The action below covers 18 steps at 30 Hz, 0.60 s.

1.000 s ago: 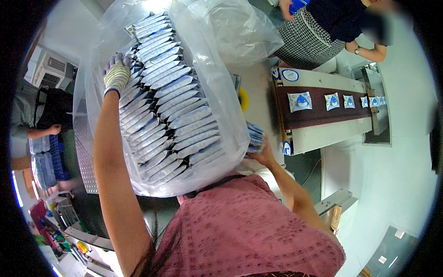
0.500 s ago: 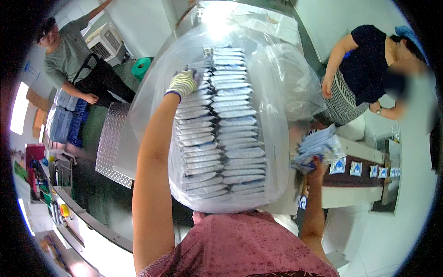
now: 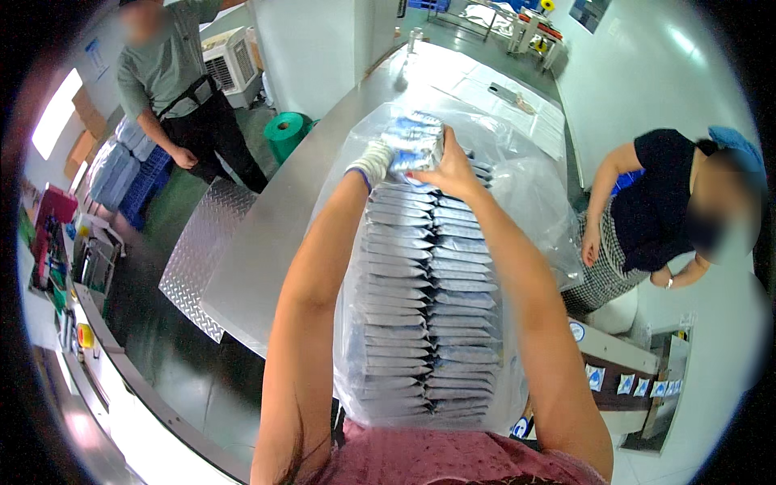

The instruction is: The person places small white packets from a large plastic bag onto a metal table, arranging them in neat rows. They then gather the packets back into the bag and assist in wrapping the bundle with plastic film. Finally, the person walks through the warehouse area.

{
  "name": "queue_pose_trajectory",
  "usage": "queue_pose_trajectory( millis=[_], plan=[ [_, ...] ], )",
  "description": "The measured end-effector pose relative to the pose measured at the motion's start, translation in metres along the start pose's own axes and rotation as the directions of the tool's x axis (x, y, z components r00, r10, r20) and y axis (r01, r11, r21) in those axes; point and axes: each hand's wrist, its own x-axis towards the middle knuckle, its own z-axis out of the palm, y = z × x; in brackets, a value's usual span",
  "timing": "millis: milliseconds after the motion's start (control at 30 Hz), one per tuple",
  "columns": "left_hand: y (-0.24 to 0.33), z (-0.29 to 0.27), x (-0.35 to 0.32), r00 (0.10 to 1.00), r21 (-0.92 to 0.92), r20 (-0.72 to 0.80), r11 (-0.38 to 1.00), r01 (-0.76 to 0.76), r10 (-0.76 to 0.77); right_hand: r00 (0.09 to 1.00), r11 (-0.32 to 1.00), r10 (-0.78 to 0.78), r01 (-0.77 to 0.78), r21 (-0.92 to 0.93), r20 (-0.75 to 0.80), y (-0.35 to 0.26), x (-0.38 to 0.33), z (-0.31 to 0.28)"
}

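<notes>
Both hands in at once! Gloved left hand (image 3: 374, 163) on bundle's left side, bare right hand (image 3: 453, 167) on its right, thumb across near face: bundle (image 3: 417, 144) of packets clasped between them, above far end of clear bag (image 3: 533, 198). Nearer than hands, two tight rows (image 3: 396, 283) filled bag. Counter (image 3: 263, 267) stretched left of hands; belt (image 3: 608, 396) carried spaced packets, lower right.

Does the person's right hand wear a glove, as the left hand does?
No, the right hand is bare, while the left hand wears a striped glove.
</notes>
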Motion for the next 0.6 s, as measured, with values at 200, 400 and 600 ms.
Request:
queue_pose_trajectory(
  millis=[200, 400, 600],
  plan=[
    [0.053, -0.036, -0.059, 0.905, 0.951, 0.29, 0.014, -0.309, 0.311, 0.991, 0.905, -0.019, 0.074, -0.419, 0.134, 0.056, 0.018, 0.073],
    [0.064, -0.03, -0.103, 0.544, 0.977, 0.212, -0.158, -0.146, 0.812, 0.935, 0.845, 0.135, 0.064, -0.531, 0.328, 0.044, 0.03, 0.05],
    [-0.028, -0.089, -0.005, 0.987, 0.86, -0.086, 0.51, 0.004, 0.139, 0.913, 0.821, 0.085, 0.163, -0.547, 0.399, 0.027, 0.037, 0.063]
  ],
)
